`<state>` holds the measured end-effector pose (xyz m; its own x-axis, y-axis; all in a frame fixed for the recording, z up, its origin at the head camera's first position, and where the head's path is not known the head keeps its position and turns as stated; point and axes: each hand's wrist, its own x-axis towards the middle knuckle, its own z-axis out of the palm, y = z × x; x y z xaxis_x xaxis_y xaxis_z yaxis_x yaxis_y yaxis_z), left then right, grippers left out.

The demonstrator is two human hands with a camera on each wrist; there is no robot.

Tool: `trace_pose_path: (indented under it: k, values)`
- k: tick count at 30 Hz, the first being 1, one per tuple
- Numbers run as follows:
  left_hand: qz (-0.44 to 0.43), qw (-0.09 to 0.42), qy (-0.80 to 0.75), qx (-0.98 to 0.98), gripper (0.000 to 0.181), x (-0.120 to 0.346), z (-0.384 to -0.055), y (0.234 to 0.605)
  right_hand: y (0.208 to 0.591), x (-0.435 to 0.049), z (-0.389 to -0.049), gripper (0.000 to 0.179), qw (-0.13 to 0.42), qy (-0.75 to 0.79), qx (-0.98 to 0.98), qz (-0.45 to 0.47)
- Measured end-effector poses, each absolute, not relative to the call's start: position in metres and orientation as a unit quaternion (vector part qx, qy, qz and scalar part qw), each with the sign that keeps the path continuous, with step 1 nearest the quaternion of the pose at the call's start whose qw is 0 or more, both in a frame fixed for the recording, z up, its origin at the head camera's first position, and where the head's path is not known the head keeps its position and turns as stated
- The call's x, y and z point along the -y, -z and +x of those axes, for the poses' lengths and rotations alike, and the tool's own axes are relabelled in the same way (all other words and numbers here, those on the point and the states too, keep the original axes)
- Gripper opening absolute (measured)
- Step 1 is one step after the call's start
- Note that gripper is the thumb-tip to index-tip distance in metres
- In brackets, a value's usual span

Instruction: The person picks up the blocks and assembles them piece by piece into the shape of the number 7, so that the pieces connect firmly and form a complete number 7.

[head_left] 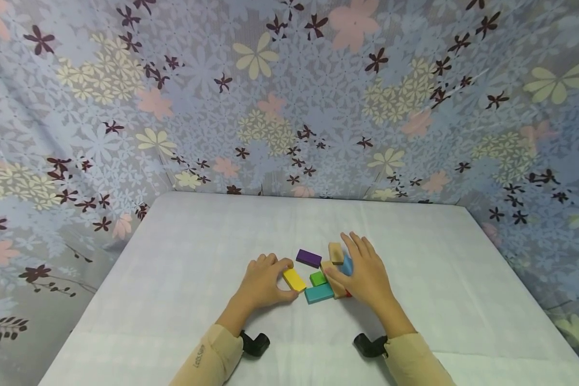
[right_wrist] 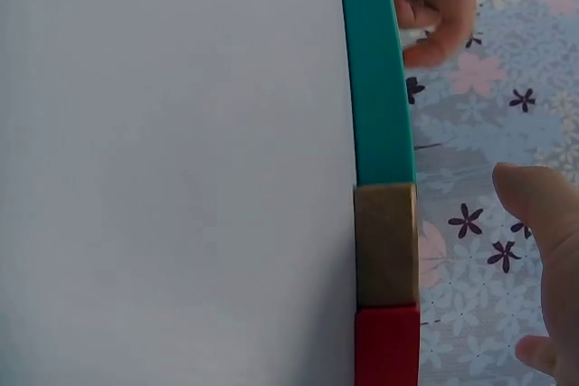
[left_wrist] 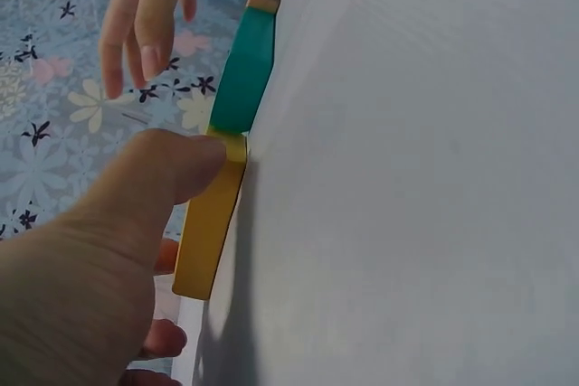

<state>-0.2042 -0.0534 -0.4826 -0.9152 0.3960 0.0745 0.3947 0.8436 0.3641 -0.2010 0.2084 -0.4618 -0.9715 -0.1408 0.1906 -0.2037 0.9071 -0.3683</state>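
Observation:
My left hand [head_left: 262,282] pinches a yellow block [head_left: 294,280] by its ends, thumb at the near end and index finger at the far one. One end of it touches a teal block [head_left: 319,293]. Over the right side of the cluster, my right hand [head_left: 366,276] is spread with loosely extended fingers; its thumb stands apart from the blocks in the right wrist view. Partly hidden beneath it are a blue block [head_left: 347,265], a red block [right_wrist: 387,345] and a long wooden block [head_left: 338,288]. A small green block [head_left: 317,278] lies between the teal and wooden ones.
Behind the cluster lie a purple block [head_left: 309,258] and a shorter wooden block [head_left: 335,252]. A white cloth covers the table [head_left: 198,230]. Floral fabric [head_left: 270,107] hangs beyond its far edge. Black wrist-worn devices [head_left: 255,344] sit at both sleeves.

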Motion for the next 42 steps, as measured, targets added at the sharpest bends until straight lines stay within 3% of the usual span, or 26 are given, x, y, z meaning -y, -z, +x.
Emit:
trace_pose_path:
  k: [18,25,42]
  values:
    - [0.186,-0.001,-0.215,-0.959,0.061,0.09,-0.194,0.489,0.46,-0.211,-0.229,0.077,0.015,-0.157,0.984,0.077]
    - [0.181,0.001,-0.233,-0.956,0.061,0.093,-0.192,0.49,0.458,-0.209,-0.235,0.066,0.004,-0.129,0.989,0.072]
    - [0.181,-0.006,-0.247,-0.952,0.061,0.095,-0.191,0.498,0.46,-0.211,-0.249,0.058,-0.028,-0.135,0.989,0.056]
